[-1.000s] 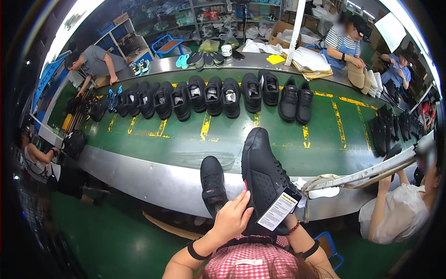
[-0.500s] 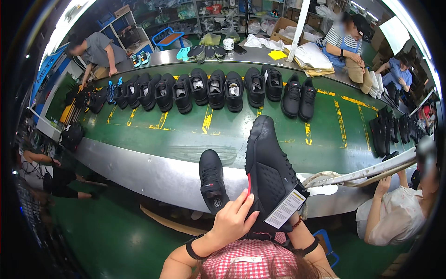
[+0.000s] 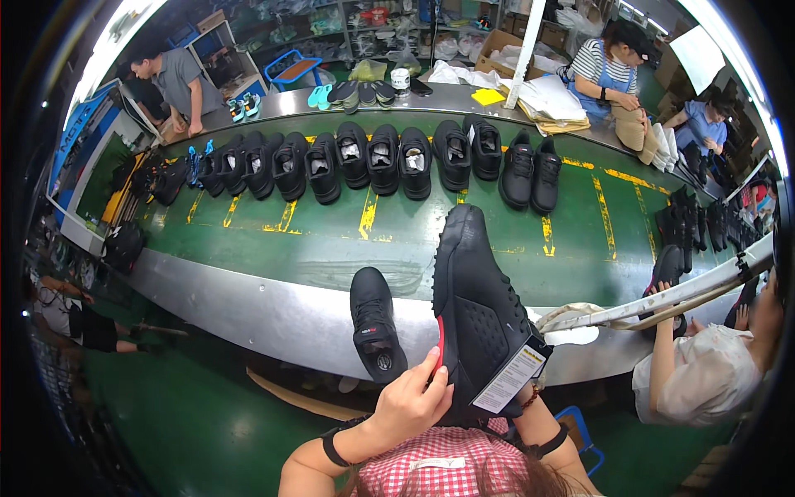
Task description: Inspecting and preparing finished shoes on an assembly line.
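A loose shoe [image 3: 373,319] rests on the bench [image 3: 207,302], eleven o'clock from the left hand [image 3: 411,403], whose bent fingertips [image 3: 433,358] touch the raised black shoe [image 3: 476,311] at one o'clock, pinch unclear. At that shoe's five o'clock, the right hand [image 3: 525,393] is mostly hidden, grip unreadable.

Your left forearm [image 3: 354,446] slants inward from the lower edge, its elbow out; your left hand [image 3: 410,402] has its back up, fingers slightly bent and pointing forward. Your right forearm [image 3: 542,424] angles inward, your right hand [image 3: 524,393] mostly hidden.
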Demonstrator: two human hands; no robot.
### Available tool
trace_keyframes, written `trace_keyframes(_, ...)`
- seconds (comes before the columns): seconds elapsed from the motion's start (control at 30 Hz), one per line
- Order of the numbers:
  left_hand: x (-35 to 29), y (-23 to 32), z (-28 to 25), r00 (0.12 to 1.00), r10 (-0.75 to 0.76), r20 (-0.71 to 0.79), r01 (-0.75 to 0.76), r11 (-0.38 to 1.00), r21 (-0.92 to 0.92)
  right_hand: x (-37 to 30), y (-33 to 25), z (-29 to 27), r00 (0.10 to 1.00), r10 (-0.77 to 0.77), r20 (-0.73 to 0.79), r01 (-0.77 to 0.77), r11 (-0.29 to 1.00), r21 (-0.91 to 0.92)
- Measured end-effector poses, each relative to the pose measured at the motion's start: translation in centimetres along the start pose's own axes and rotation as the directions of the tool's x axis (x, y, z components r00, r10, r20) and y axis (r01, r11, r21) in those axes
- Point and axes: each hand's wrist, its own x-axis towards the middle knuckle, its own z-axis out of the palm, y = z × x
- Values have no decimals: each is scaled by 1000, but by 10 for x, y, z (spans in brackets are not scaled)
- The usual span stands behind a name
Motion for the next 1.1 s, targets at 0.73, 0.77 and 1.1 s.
trace_keyframes(0.73, -4, -14, -8, 997, -78, 16, 79, 993, -93, 1, 18, 1, 975, -221, 31, 200, 801, -564)
trace_keyframes(0.77, -7, -15, -7, 997, -76, 17, 77, 993, -93, 1, 18, 1, 972, -230, 39, 209, 785, -583)
trace_keyframes(1.1, -10, -43, 17, 808, -471, 353, 445, 97, -890, 4, 24, -4, 953, -262, 155, 289, 616, -733)
